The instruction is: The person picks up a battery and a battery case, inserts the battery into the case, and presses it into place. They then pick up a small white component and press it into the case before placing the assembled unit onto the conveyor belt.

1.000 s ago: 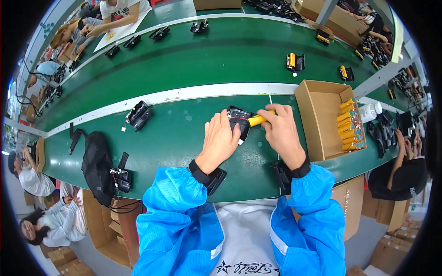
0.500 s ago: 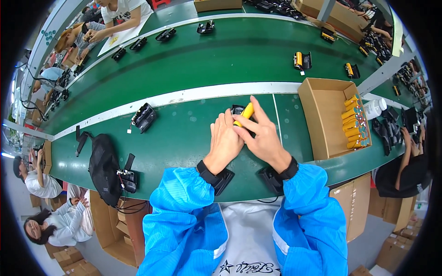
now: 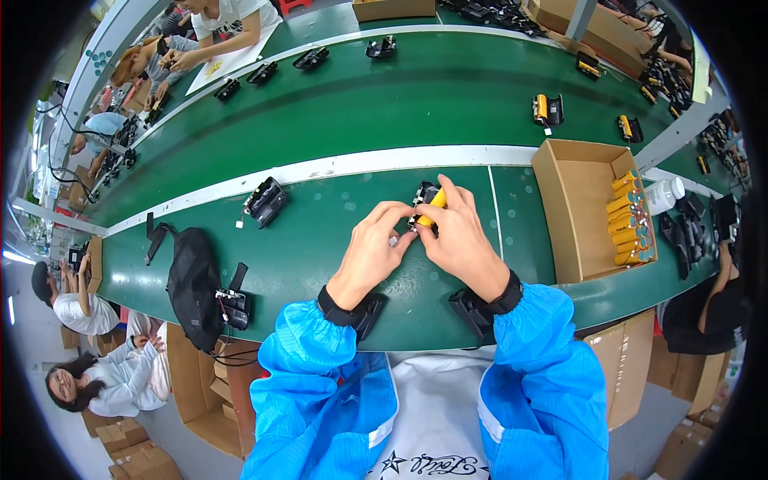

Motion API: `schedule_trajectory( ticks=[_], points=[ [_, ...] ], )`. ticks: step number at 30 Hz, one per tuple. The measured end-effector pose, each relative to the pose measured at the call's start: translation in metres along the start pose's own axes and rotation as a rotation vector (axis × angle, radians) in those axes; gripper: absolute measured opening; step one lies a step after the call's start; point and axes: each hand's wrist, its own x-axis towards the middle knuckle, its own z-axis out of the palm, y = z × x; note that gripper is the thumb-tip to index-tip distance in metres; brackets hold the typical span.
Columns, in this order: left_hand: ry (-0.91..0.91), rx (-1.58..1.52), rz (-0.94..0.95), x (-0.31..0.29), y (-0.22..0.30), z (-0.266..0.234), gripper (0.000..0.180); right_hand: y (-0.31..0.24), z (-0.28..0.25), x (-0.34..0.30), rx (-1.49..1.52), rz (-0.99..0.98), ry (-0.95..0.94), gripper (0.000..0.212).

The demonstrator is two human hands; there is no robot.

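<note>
My right hand (image 3: pixel 464 238) is closed on a yellow cylindrical battery pack (image 3: pixel 434 205), with thumb and fingers along its sides. The pack lies against a black plastic housing (image 3: pixel 422 193), partly hidden by my fingers. At the housing's near left edge, my left hand (image 3: pixel 370 250) is closed with fingertips and thumb brought together; it steadies the housing. A small white connector (image 3: pixel 394 240) shows beside the left fingertips. Further left on the green bench lies a second open black housing (image 3: pixel 266 202) with a white plug on its lead.
To the right stands a cardboard box (image 3: pixel 564 220) with several yellow battery packs (image 3: pixel 628 220), a white bottle (image 3: pixel 664 194) behind it. A black bag (image 3: pixel 194 280) and another black housing (image 3: pixel 234 309) lie left. Beyond the white rail (image 3: pixel 336 166), a green belt (image 3: pixel 400 104) carries several housings. Co-workers sit around.
My left hand has drawn back from over the housing to its left edge, uncovering more of it. The right hand still holds the battery pack. The whole view has shifted slightly.
</note>
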Motion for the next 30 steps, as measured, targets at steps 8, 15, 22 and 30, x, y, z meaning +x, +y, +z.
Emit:
schedule_trajectory(
  ticks=[8, 15, 22, 30],
  points=[
    [0.042, 0.100, 0.135, -0.001, -0.007, 0.006, 0.023, 0.005, 0.004, 0.002, 0.098, 0.031, 0.057, 0.032],
    [-0.022, 0.304, 0.221, 0.002, -0.007, 0.000, 0.027, 0.010, 0.006, 0.000, 0.096, -0.077, 0.109, 0.030],
    [0.092, 0.142, 0.212, 0.002, -0.005, 0.001, 0.028, 0.005, 0.004, -0.001, -0.016, -0.081, 0.094, 0.038],
    [0.079, 0.213, 0.269, 0.005, -0.008, -0.002, 0.028, 0.015, 0.015, -0.004, 0.132, -0.031, 0.199, 0.060]
  ],
)
